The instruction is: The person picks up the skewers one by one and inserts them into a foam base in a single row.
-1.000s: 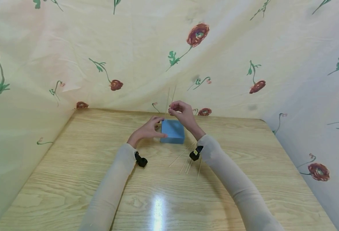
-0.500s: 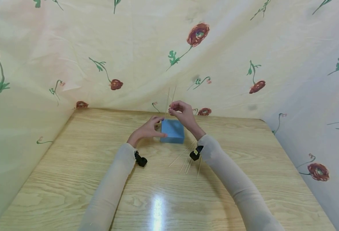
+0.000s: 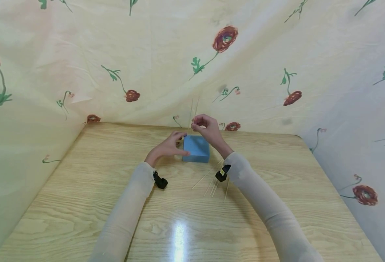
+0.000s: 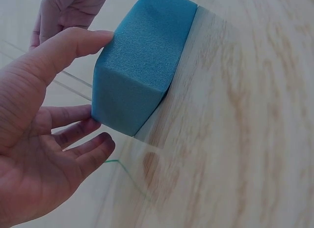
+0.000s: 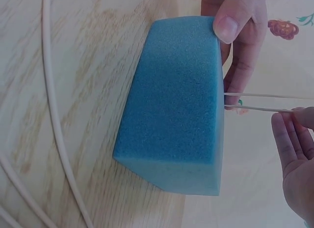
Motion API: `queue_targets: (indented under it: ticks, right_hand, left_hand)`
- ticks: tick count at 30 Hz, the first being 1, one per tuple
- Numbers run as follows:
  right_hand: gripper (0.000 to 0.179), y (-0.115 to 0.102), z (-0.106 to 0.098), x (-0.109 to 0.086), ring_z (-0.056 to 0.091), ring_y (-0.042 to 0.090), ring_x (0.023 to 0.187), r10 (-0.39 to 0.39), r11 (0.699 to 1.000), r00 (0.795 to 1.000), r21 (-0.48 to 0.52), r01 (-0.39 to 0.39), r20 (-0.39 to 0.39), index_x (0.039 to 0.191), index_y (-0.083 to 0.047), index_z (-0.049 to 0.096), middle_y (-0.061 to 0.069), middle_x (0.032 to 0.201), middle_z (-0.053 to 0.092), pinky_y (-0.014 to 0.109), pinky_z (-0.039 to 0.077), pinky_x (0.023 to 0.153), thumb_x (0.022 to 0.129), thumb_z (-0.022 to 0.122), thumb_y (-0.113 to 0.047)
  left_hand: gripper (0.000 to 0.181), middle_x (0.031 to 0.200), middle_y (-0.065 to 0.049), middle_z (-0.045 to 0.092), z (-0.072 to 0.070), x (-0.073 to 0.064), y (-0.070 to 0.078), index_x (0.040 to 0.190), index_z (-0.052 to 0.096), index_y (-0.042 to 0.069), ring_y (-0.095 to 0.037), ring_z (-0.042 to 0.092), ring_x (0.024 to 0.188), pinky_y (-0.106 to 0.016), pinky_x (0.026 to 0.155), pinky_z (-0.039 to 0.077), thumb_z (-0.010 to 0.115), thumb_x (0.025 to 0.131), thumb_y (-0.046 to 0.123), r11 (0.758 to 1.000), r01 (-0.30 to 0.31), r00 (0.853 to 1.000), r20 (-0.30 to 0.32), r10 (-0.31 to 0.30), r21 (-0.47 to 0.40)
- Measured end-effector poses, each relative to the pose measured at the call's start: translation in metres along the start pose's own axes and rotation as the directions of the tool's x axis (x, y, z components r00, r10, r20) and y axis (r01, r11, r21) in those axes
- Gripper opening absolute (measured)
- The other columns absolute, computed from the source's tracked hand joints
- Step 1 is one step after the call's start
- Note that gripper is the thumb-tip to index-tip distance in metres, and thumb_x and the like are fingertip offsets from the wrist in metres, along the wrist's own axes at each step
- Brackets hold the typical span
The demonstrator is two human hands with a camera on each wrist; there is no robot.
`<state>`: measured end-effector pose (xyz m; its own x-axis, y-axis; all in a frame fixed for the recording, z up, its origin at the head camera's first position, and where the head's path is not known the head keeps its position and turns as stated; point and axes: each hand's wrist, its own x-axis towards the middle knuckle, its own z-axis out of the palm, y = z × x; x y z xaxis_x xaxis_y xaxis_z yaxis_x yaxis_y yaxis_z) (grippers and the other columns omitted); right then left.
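Note:
A blue foam block (image 3: pixel 197 145) lies on the table near its back edge. My left hand (image 3: pixel 169 146) holds the block at its left side, with the thumb (image 4: pixel 93 40) on the near edge and fingertips at the far edge. Above the block, my right hand (image 3: pixel 210 128) pinches a thin wooden stick (image 5: pixel 257 108) between thumb and fingers. That stick's lower end meets the block's top face in the right wrist view. Close beside it, a second thin stick (image 5: pixel 270 95) stands up from the block, with no hand gripping it.
Several loose thin sticks (image 3: pixel 207 175) lie fanned out on the wooden table (image 3: pixel 114 182), partly under my right wrist. A flower-printed cloth (image 3: pixel 166 65) hangs behind the table and along its sides.
The upper end of the stick in my right hand has shifted very slightly to the left. Both hands and the foam block keep their places.

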<state>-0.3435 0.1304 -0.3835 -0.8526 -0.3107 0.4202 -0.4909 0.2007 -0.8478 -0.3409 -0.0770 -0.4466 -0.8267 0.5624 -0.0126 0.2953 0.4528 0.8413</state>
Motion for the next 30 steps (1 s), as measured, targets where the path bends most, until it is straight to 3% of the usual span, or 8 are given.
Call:
queue_targets:
  ticks: [11, 12, 17, 19, 30]
  right_hand:
    - [0.020, -0.003, 0.001, -0.001, 0.065, 0.052, 0.093, -0.003, 1.000, 1.000, -0.007, 0.003, 0.004, 0.109, 0.022, 0.062, 0.036, 0.101, 0.064, 0.051, 0.061, 0.083, 0.095, 0.064, 0.009]
    - [0.020, 0.002, 0.001, 0.001, 0.067, 0.046, 0.091, -0.002, 1.000, 1.000, -0.007, 0.002, 0.000, 0.109, 0.021, 0.062, 0.034, 0.101, 0.065, 0.046, 0.062, 0.082, 0.095, 0.065, 0.007]
    - [0.017, 0.001, 0.002, -0.001, 0.067, 0.045, 0.090, 0.002, 1.000, 1.000, -0.020, -0.002, -0.001, 0.107, 0.019, 0.063, 0.033, 0.101, 0.065, 0.041, 0.063, 0.081, 0.095, 0.065, 0.007]
    - [0.016, -0.005, 0.002, -0.002, 0.065, 0.050, 0.092, 0.003, 1.000, 1.000, -0.024, -0.003, 0.007, 0.107, 0.020, 0.063, 0.035, 0.101, 0.064, 0.046, 0.062, 0.082, 0.095, 0.065, 0.008]
    - [0.019, -0.008, 0.002, -0.003, 0.065, 0.052, 0.094, 0.003, 1.000, 1.000, -0.018, -0.003, 0.029, 0.108, 0.022, 0.061, 0.036, 0.102, 0.063, 0.049, 0.061, 0.084, 0.094, 0.064, 0.010]
  left_hand:
    - [0.088, 0.162, -0.014, 0.022, 0.000, -0.001, 0.001, 0.162, 0.028, 0.011, -0.034, 0.028, 0.150, -0.055, 0.120, 0.034, 0.078, 0.091, 0.024, 1.000, 0.000, 1.000, -0.001, 0.000, 0.000]
    - [0.088, 0.162, -0.014, 0.022, 0.000, -0.001, 0.001, 0.162, 0.028, 0.011, -0.034, 0.028, 0.150, -0.055, 0.120, 0.034, 0.078, 0.091, 0.024, 1.000, 0.001, 1.000, -0.001, -0.001, 0.000]
    - [0.088, 0.162, -0.014, 0.023, 0.000, -0.001, 0.001, 0.162, 0.028, 0.011, -0.034, 0.028, 0.150, -0.055, 0.120, 0.034, 0.078, 0.091, 0.024, 1.000, 0.002, 1.000, 0.000, -0.002, -0.001]
    - [0.087, 0.162, -0.014, 0.023, 0.000, -0.002, 0.001, 0.162, 0.028, 0.011, -0.035, 0.028, 0.149, -0.055, 0.120, 0.034, 0.078, 0.091, 0.025, 1.000, -0.002, 1.000, 0.001, 0.002, 0.000]
    - [0.088, 0.161, -0.014, 0.023, 0.000, -0.002, 0.002, 0.162, 0.028, 0.011, -0.035, 0.029, 0.149, -0.055, 0.120, 0.034, 0.078, 0.091, 0.025, 1.000, -0.003, 1.000, -0.002, 0.003, 0.002]
